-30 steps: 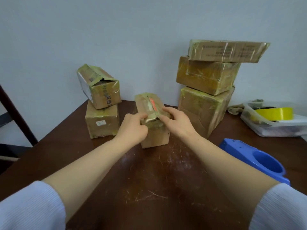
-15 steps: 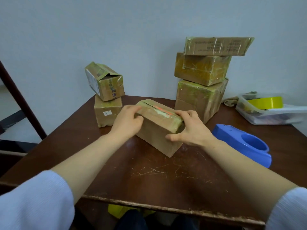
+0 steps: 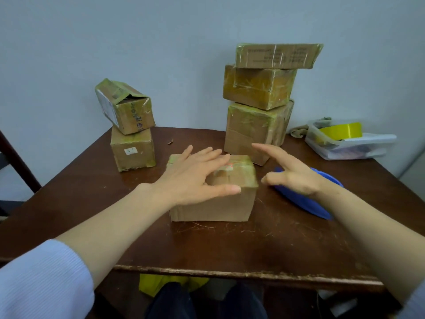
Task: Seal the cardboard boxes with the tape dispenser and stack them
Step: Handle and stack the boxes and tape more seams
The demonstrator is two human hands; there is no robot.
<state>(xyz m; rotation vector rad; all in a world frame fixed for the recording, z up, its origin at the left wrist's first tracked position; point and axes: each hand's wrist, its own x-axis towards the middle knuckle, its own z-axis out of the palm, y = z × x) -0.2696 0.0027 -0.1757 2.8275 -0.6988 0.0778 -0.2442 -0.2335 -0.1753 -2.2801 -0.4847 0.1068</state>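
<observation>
A small cardboard box (image 3: 213, 207) with tape and a red mark on its top lies on the brown table (image 3: 253, 249) in front of me. My left hand (image 3: 190, 178) lies flat on the box's top, fingers spread and straight. My right hand (image 3: 292, 173) hovers just right of the box, fingers loosely extended, holding nothing. Under and behind that hand lies the blue tape dispenser (image 3: 308, 201), partly hidden by it.
A stack of three taped boxes (image 3: 259, 88) stands at the back right. Two boxes (image 3: 131, 134) are piled at the back left, the upper one tilted with an open flap. A clear plastic tub (image 3: 349, 146) with a yellow tape roll (image 3: 342, 132) sits far right.
The box was turned and set down squarely nearer me. My left hand moved from its end onto its top. My right hand let go and pulled away to the right.
</observation>
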